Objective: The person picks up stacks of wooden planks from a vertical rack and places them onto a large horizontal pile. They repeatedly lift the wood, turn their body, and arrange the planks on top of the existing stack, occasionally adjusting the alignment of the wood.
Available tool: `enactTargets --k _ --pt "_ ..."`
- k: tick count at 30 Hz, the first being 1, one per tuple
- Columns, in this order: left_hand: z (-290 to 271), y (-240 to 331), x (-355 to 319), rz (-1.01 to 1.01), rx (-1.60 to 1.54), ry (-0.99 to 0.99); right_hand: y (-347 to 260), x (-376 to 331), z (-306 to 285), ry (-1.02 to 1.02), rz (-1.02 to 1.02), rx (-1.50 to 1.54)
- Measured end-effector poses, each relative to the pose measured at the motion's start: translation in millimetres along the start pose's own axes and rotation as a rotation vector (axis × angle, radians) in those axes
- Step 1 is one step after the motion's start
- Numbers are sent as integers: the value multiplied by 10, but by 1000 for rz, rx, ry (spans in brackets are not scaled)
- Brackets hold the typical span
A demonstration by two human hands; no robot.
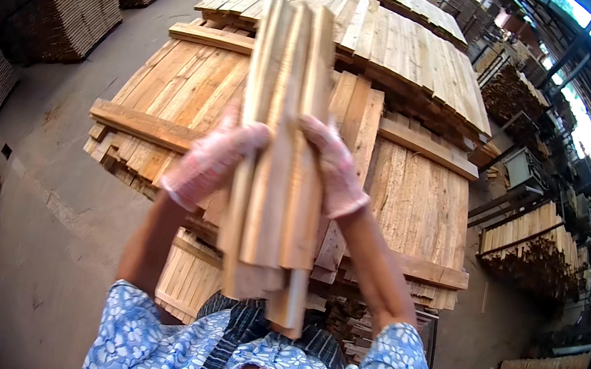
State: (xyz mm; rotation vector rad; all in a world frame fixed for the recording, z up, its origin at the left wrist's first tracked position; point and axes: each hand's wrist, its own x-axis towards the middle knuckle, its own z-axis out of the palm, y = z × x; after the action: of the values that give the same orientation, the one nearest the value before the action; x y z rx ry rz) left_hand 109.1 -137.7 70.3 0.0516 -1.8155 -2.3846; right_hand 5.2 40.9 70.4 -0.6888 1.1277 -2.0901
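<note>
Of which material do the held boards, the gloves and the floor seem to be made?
Held boards: wood, apparently bare and unvarnished, judging by the tan colour and lengthwise streaks like grain. Gloves: perhaps knitted fabric, whitish and pinkish, from the soft look; blur hides any weave. Floor: probably concrete, grey and fairly smooth, with patchy stains.

Head view, left of a fisheye pair; above and on the body side of left hand and right hand; faces down, forward; hands near, plank stack beyond them farther
</note>
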Motion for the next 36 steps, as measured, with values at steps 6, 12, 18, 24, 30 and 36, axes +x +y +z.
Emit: enactTargets --k 6,12,18,24,30,36 --pt "-1199 104 666 -147 927 166 851 858 -170 141 -257 -666" --pt "-1359 -201 1003 -177 1543 49 999 1261 -482 41 -256 -1792" --pt "-2041 -339 1038 6 1387 179 728 1190 -579 133 250 -1343" --pt "-1396 -345 1286 -10 1711 -10 -225 -130 -849 491 207 -582" --pt "-1359 -486 1505 -105 1817 -49 -267 -646 -2016 542 -24 -950" --pt "-1046 -221 1138 -36 1438 -32 -684 -1401 -2683 698 365 -1102"
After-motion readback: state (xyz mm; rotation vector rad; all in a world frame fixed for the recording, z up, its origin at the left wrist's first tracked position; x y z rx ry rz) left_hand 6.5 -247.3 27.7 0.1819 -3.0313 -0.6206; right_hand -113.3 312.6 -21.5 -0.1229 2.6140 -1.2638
